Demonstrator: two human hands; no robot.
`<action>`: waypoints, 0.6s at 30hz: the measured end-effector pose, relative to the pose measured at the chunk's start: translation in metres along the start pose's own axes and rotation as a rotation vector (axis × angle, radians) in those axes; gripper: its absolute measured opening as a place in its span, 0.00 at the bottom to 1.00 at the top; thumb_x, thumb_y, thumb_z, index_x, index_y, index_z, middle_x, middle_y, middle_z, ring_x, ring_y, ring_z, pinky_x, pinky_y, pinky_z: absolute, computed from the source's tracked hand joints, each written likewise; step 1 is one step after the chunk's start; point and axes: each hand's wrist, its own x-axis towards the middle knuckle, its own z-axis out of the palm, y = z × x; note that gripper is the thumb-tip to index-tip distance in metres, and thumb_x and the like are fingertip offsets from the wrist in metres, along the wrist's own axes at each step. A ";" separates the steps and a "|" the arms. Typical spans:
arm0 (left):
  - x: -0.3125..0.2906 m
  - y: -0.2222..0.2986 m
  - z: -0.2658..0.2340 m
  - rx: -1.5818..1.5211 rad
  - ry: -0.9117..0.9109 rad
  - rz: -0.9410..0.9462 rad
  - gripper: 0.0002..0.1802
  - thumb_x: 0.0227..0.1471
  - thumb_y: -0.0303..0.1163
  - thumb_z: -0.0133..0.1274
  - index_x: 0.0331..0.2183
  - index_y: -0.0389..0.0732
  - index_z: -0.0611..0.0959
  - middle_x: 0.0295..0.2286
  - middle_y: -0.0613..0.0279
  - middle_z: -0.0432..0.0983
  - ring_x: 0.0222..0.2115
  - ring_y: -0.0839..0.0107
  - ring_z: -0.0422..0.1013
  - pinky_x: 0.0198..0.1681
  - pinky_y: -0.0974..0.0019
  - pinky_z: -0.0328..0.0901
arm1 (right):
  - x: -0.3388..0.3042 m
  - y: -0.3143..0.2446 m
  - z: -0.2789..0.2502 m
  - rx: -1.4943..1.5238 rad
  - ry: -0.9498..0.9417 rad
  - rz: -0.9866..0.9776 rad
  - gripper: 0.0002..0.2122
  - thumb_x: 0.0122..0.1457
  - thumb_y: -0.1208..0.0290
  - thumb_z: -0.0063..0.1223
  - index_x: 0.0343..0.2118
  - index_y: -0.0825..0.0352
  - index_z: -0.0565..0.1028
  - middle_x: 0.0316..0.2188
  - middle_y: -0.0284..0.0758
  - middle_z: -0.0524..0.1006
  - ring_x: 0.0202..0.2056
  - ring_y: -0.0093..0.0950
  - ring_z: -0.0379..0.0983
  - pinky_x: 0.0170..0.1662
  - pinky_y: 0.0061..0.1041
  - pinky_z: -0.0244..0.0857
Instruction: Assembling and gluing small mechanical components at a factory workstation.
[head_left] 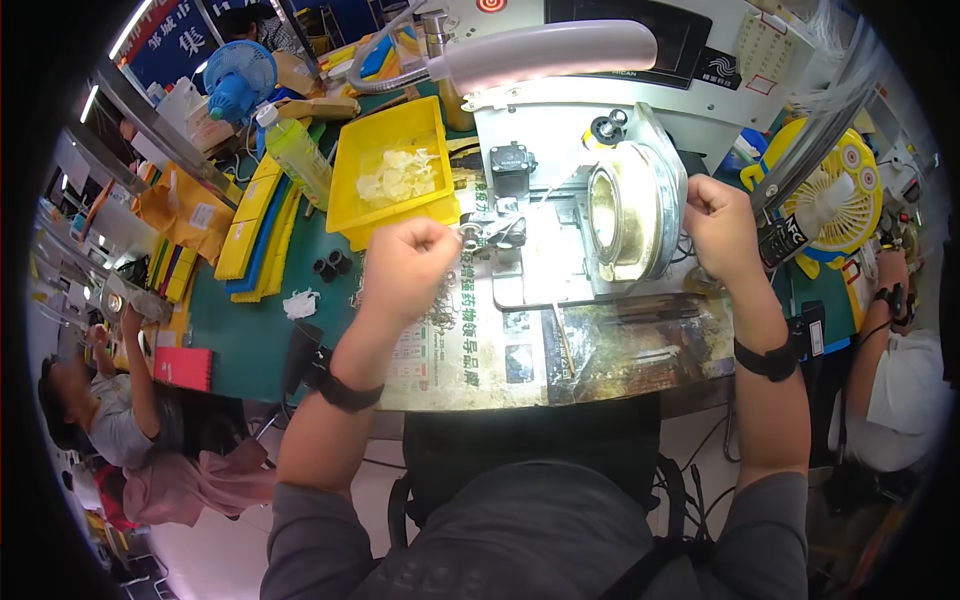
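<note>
My left hand is closed in a pinch beside the machine's small clamp. A tiny ring-like piece appears at its fingertips, too small to make out. On the machine's other side, my right hand is curled closed next to the round metal wheel; whatever its fingers grip is hidden. The bench machine has a pale base plate, a black block and a small roller. To the left of it sits a yellow bin holding a pile of clear, whitish small pieces.
A lamp arches over the machine. Newspaper covers the green bench's front. Farther left are a bottle, yellow and blue strips and black cylinders. Fans stand both sides; a person sits left, another's arm shows right.
</note>
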 end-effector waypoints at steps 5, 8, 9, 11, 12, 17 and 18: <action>-0.002 -0.006 0.020 0.005 -0.047 0.095 0.10 0.52 0.25 0.50 0.20 0.37 0.79 0.17 0.73 0.68 0.18 0.82 0.61 0.21 0.73 0.54 | -0.027 0.043 -0.008 0.241 0.075 0.016 0.04 0.60 0.75 0.59 0.32 0.69 0.82 0.27 0.29 0.81 0.30 0.14 0.73 0.34 0.19 0.67; -0.005 -0.023 0.006 -0.041 -0.021 0.026 0.08 0.53 0.23 0.52 0.23 0.35 0.79 0.18 0.72 0.70 0.19 0.82 0.63 0.23 0.74 0.57 | -0.066 0.041 -0.003 0.316 0.007 0.154 0.04 0.58 0.74 0.63 0.32 0.69 0.82 0.24 0.26 0.79 0.28 0.13 0.71 0.33 0.17 0.65; -0.004 -0.036 0.002 -0.099 -0.027 0.027 0.08 0.55 0.22 0.51 0.24 0.35 0.78 0.19 0.72 0.70 0.19 0.83 0.63 0.22 0.76 0.56 | -0.067 0.046 -0.019 0.242 0.104 0.113 0.03 0.57 0.76 0.63 0.31 0.69 0.82 0.25 0.26 0.79 0.28 0.13 0.71 0.32 0.16 0.64; -0.007 -0.029 0.003 -0.174 -0.051 0.015 0.09 0.57 0.23 0.53 0.24 0.37 0.77 0.18 0.74 0.68 0.18 0.85 0.61 0.22 0.77 0.53 | -0.064 0.052 -0.057 0.225 0.281 0.113 0.02 0.57 0.78 0.63 0.31 0.69 0.81 0.25 0.26 0.79 0.27 0.12 0.70 0.31 0.14 0.63; -0.006 -0.026 0.006 -0.185 -0.062 0.021 0.10 0.58 0.23 0.53 0.24 0.37 0.77 0.18 0.75 0.68 0.18 0.86 0.60 0.21 0.78 0.52 | -0.058 0.057 -0.080 0.278 0.370 0.143 0.02 0.57 0.77 0.63 0.31 0.70 0.81 0.24 0.26 0.79 0.26 0.13 0.71 0.30 0.13 0.63; -0.003 -0.030 0.012 -0.192 -0.051 0.057 0.11 0.59 0.25 0.55 0.23 0.39 0.76 0.18 0.75 0.68 0.18 0.87 0.59 0.21 0.78 0.51 | -0.041 0.084 -0.123 0.321 0.468 0.139 0.03 0.58 0.76 0.63 0.33 0.69 0.81 0.24 0.24 0.78 0.20 0.08 0.60 0.23 0.12 0.48; -0.003 -0.030 0.012 -0.212 -0.058 0.070 0.11 0.59 0.25 0.56 0.24 0.39 0.76 0.18 0.75 0.68 0.18 0.88 0.59 0.21 0.78 0.50 | -0.039 0.088 -0.124 0.322 0.470 0.139 0.03 0.58 0.76 0.63 0.33 0.69 0.81 0.24 0.24 0.78 0.20 0.08 0.60 0.23 0.12 0.48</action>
